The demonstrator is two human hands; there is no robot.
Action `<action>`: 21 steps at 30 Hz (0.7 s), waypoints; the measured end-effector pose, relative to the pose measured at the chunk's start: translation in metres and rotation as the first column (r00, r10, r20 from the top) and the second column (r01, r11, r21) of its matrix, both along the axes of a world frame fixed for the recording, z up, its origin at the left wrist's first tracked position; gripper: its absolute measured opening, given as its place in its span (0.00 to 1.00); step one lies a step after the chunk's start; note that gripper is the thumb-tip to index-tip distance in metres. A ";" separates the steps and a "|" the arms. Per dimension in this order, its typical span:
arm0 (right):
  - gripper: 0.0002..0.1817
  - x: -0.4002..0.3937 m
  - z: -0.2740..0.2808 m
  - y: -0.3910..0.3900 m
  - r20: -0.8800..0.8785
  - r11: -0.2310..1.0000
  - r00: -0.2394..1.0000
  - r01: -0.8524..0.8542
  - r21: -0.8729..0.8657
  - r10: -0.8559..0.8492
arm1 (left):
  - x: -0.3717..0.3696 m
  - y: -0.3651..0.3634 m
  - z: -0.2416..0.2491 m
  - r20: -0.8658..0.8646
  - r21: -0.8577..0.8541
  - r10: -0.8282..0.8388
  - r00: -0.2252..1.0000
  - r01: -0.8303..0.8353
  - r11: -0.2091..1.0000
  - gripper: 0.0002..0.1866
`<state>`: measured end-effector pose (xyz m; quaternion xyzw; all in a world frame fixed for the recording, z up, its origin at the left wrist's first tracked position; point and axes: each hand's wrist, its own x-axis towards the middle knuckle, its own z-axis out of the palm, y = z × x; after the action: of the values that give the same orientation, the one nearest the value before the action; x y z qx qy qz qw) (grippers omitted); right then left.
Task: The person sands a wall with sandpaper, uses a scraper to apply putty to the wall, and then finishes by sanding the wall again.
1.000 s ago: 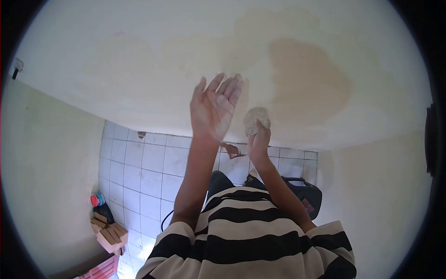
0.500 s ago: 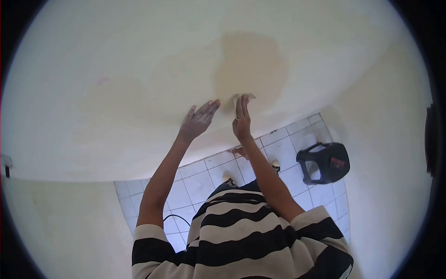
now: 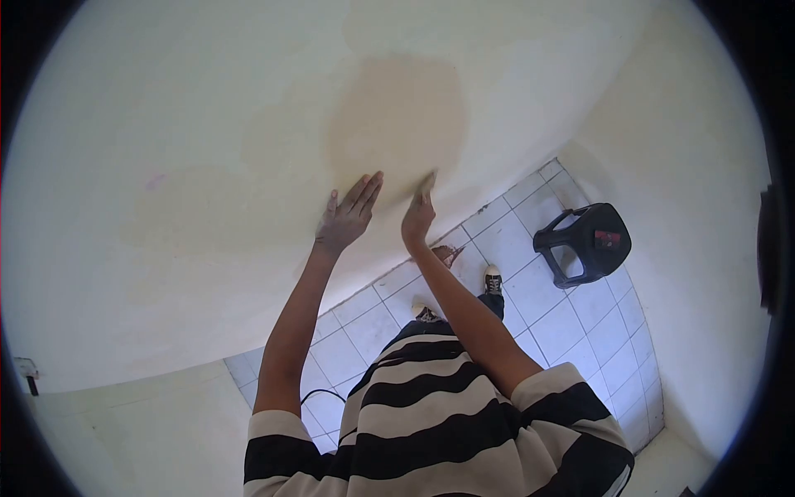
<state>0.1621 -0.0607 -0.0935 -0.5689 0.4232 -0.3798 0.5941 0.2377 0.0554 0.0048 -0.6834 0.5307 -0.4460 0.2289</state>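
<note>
My left hand (image 3: 349, 217) lies against the pale wall (image 3: 248, 91), fingers stretched out and dusted with whitish powder. Just right of it, my right hand (image 3: 420, 217) holds a thin folded piece of sandpaper (image 3: 429, 179) at its fingertips. That hand is turned edge-on, so how far the sandpaper touches the wall cannot be seen. Above both hands a darker beige patch (image 3: 402, 116) marks the wall, and a fainter patch spreads to the left.
A dark plastic stool (image 3: 609, 228) with a red label stands on the white tiled floor (image 3: 530, 290) at right. Some brownish debris (image 3: 445, 255) lies at the wall's foot. A wall outlet with a black plug (image 3: 31, 377) is at far left, and a black cable (image 3: 323, 392) curves near my body.
My right hand has turned edge-on with the sandpaper. My left hand stays flat by the wall. The view has rotated and shifted, so the stool appears higher and the beige patch further left.
</note>
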 end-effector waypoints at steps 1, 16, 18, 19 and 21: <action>0.18 0.010 -0.032 -0.008 -0.118 0.923 0.987 -0.056 0.382 0.108 | 0.003 0.000 0.001 -0.005 0.000 -0.009 1.000 0.009 1.000 0.29; 0.15 0.004 0.043 -0.022 -0.147 0.984 0.974 -0.162 0.073 0.171 | 0.005 -0.005 -0.018 -0.029 -0.051 -0.041 0.999 0.039 0.998 0.31; 0.15 -0.003 0.050 -0.031 -0.005 0.948 0.968 -0.245 0.202 0.251 | 0.001 -0.005 -0.016 -0.062 -0.060 -0.038 0.997 0.035 0.998 0.31; 0.14 -0.003 0.036 -0.034 -0.171 0.946 0.932 -0.302 0.119 0.319 | 0.001 -0.005 -0.016 -0.087 -0.070 -0.046 0.995 0.040 0.997 0.30; 0.13 0.004 -0.013 -0.040 -0.338 0.927 0.868 -0.372 0.040 0.363 | 0.000 -0.005 -0.014 -0.076 -0.087 -0.041 0.996 0.034 0.996 0.29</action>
<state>0.1666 -0.1009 -0.1066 -0.7035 0.3980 -0.1617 0.5662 0.2381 0.0506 -0.0094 -0.6994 0.5322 -0.4456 0.1700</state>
